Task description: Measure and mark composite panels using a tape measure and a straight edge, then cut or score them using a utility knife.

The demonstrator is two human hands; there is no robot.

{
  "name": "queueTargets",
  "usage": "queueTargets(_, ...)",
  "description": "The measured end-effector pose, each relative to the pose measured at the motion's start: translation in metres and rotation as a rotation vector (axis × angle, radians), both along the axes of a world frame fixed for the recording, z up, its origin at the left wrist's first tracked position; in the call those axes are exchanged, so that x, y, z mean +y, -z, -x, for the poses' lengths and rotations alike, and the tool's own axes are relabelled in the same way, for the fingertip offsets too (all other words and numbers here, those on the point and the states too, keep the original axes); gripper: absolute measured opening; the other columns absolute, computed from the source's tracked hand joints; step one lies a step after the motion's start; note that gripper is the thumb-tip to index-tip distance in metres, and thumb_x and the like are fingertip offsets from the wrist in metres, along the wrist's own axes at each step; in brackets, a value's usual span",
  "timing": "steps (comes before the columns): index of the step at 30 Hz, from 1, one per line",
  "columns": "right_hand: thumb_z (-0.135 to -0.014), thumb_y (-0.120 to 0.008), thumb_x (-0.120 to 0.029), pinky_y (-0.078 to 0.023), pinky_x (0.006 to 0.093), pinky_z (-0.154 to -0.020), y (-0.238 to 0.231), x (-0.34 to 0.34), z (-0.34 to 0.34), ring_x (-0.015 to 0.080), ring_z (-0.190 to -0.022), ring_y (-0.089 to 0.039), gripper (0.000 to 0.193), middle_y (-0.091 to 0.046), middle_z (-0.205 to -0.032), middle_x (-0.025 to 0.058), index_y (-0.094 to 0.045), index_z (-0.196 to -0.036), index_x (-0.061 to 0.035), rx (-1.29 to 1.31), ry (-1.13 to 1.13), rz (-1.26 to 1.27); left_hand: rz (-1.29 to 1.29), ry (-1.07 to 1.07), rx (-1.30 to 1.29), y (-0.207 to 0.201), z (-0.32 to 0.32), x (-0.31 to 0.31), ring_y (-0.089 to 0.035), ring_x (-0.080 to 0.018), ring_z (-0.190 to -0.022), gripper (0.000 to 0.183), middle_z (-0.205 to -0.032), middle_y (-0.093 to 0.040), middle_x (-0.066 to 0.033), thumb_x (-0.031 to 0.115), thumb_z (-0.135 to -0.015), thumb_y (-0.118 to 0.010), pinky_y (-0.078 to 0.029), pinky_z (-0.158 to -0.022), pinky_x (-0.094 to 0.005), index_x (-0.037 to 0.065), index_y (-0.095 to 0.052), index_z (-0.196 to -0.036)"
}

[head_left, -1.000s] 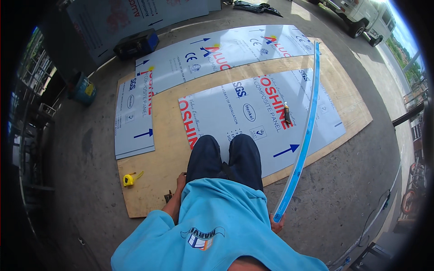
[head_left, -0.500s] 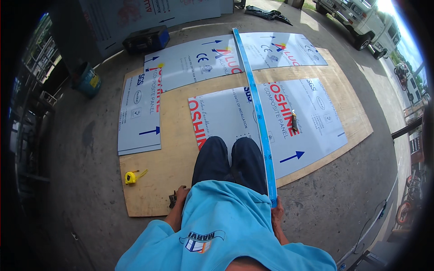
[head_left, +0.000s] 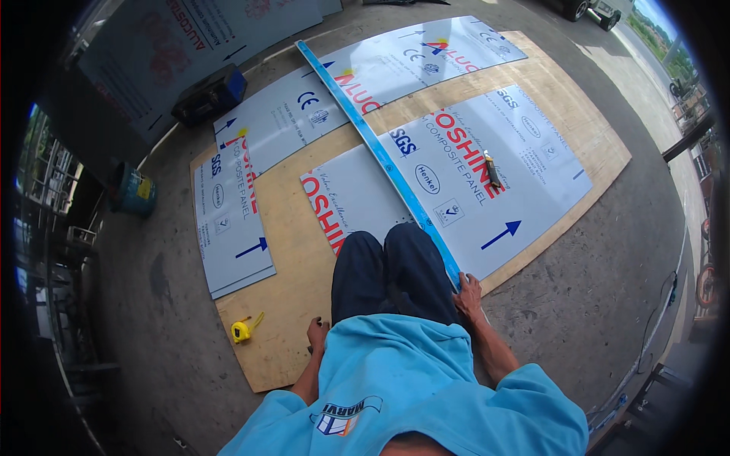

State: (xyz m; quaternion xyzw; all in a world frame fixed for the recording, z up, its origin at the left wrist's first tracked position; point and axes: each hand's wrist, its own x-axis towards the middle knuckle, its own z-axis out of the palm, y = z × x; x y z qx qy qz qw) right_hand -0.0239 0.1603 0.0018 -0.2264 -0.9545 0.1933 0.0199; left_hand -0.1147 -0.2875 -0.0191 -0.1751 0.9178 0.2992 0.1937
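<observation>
I kneel on a plywood sheet point(head_left: 304, 289) with my dark trouser knees on a white composite panel point(head_left: 532, 190) that has red print and blue arrows. My right hand point(head_left: 470, 292) grips the near end of a long blue straightedge point(head_left: 380, 156). The straightedge lies across the panel and runs up and to the left onto a second white panel point(head_left: 304, 114). My left hand point(head_left: 315, 334) hangs beside my left knee, just over the plywood, with its fingers curled. I cannot make out whether it holds anything.
A utility knife point(head_left: 493, 171) lies on the near panel. A yellow tape measure point(head_left: 241, 330) sits on the plywood at the left, next to a narrow white panel point(head_left: 228, 220). A bucket point(head_left: 135, 190) and a dark case point(head_left: 211, 95) stand on the concrete beyond.
The blue straightedge has swung left, from the right edge of the plywood to a diagonal across the panels. Its near end has stayed in my right hand.
</observation>
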Motion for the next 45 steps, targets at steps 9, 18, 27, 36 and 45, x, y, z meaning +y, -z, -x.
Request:
queueTargets(9,-0.070,-0.070,-0.019,-0.040,0.0451,-0.084,0.023,-0.003,0.063,0.0351,-0.098,-0.049,0.066,-0.051,-0.104,0.0192,-0.041,-0.127,-0.0020,-0.096,0.052,0.046,-0.210,0.003,0.205,-0.051,0.154,0.089,-0.058,-0.0324,-0.111,0.065,-0.115,-0.061,-0.0246,0.040,-0.083,-0.065,-0.044,-0.094,-0.0378,-0.001,-0.048,-0.130)
queueTargets(18,-0.057,-0.076,-0.031,-0.037,0.0400,-0.073,0.035,0.011,0.100,0.0292,-0.083,-0.047,0.063,-0.048,-0.087,0.0131,-0.051,-0.107,-0.0020,-0.037,-0.035,0.004,-0.213,0.444,0.288,0.005,0.366,0.308,-0.026,-0.0438,-0.134,0.099,-0.144,-0.030,-0.0275,0.066,-0.076,-0.060,-0.020,-0.110,-0.0503,0.008,-0.021,-0.147)
queueTargets(27,-0.051,-0.079,-0.025,-0.036,0.0400,-0.070,0.030,0.024,0.108,0.0294,-0.079,-0.047,0.063,-0.049,-0.085,0.0134,-0.051,-0.102,-0.0023,-0.038,0.009,0.132,0.042,0.616,0.629,0.067,0.420,0.361,-0.023,-0.0431,-0.136,0.090,-0.142,-0.035,-0.0276,0.069,-0.080,-0.049,-0.009,-0.111,-0.0535,0.013,-0.026,-0.146)
queueTargets(36,-0.051,-0.076,-0.015,-0.037,0.0413,-0.073,0.034,0.023,0.115,0.0327,-0.081,-0.047,0.055,-0.049,-0.087,0.0163,-0.050,-0.097,-0.0011,0.003,0.089,0.258,0.032,0.618,0.655,0.066,0.425,0.353,-0.025,-0.0437,-0.135,0.088,-0.139,-0.037,-0.0290,0.069,-0.080,-0.049,-0.010,-0.111,-0.0544,0.013,-0.030,-0.145)
queueTargets(45,-0.051,-0.076,-0.015,-0.038,0.0412,-0.072,0.035,0.024,0.111,0.0326,-0.081,-0.047,0.052,-0.049,-0.087,0.0161,-0.051,-0.095,-0.0011,0.018,0.091,0.252,0.042,0.626,0.644,0.066,0.424,0.355,-0.025,-0.0435,-0.135,0.086,-0.140,-0.037,-0.0281,0.068,-0.079,-0.051,-0.010,-0.111,-0.0552,0.016,-0.031,-0.145)
